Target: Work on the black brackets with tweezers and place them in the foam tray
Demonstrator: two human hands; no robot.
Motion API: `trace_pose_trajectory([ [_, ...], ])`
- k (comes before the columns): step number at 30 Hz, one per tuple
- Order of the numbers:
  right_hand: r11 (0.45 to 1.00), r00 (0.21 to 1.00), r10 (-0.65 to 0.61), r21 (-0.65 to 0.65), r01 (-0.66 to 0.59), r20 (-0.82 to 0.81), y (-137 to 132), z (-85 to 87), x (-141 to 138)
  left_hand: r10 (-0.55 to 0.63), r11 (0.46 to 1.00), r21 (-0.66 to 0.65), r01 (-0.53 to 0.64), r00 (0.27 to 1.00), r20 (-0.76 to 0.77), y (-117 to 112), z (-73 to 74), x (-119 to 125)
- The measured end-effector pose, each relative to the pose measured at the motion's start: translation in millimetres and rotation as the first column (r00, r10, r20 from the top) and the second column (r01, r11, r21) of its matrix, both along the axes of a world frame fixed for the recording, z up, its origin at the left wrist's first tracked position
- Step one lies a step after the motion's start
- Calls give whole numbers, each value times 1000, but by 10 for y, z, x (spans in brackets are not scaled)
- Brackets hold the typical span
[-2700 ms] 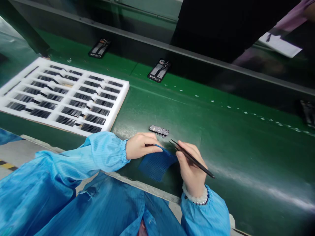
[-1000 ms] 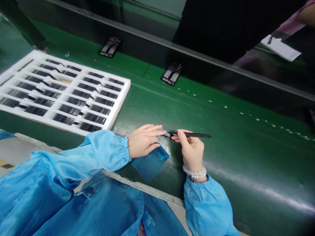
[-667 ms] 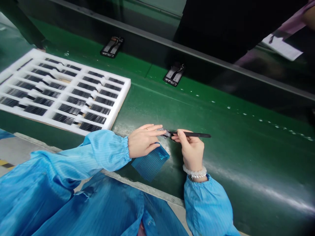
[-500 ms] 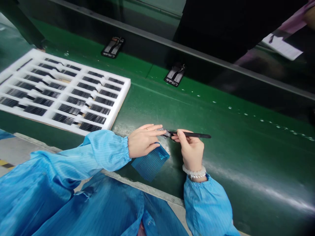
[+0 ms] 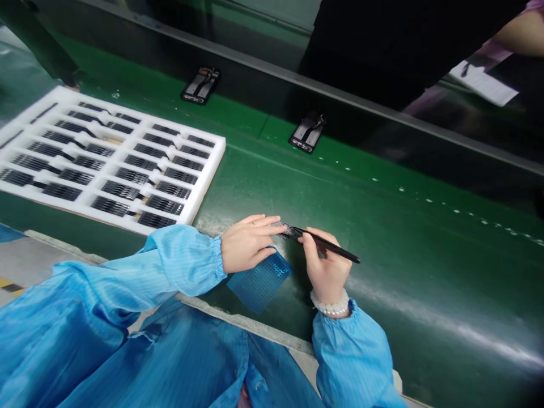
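Note:
In the head view my left hand [image 5: 249, 242] lies with stretched fingers on a small black and silver part [image 5: 289, 230]; its fingertips hide one end of the part. My right hand [image 5: 325, 263] is closed around black tweezers [image 5: 335, 247], whose tips point left and meet the part. Whether the tips pinch anything is too small to make out. A blue sheet [image 5: 261, 281] covered in rows of tiny marks lies on the green table just below my left hand, close to the thumb.
To the left a white foam tray [image 5: 221, 148] holds several black flat parts [image 5: 164, 204] in its slots. Farther back, two phone screen assemblies [image 5: 200, 85] lie on a bright green strip [image 5: 250, 116]. Across the table stands a person in dark clothing [image 5: 382, 51], near a white paper [image 5: 484, 84].
My right hand has shifted slightly left and down, and the tweezers' rear end has dropped to a steeper tilt. Both phone screen assemblies have slid a little right. My left hand has stayed put.

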State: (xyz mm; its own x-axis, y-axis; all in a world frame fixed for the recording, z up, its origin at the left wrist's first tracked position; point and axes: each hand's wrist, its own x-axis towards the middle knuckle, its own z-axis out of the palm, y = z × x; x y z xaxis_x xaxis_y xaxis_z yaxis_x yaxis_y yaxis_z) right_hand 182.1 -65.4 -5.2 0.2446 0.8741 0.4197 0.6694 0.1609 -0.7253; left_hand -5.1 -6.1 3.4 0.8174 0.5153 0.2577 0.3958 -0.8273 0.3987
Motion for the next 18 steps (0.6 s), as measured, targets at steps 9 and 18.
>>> trace_pose_trajectory([
  [9, 998, 1000, 9, -64, -11, -21, 22, 5, 3, 4, 1000, -1, -4, 1000, -20, -4, -7, 3],
  [18, 996, 988, -13, -93, -2, -157, 23, -25, -1, -8, 1000, -8, 8, 1000, -20, 6, -7, -3],
])
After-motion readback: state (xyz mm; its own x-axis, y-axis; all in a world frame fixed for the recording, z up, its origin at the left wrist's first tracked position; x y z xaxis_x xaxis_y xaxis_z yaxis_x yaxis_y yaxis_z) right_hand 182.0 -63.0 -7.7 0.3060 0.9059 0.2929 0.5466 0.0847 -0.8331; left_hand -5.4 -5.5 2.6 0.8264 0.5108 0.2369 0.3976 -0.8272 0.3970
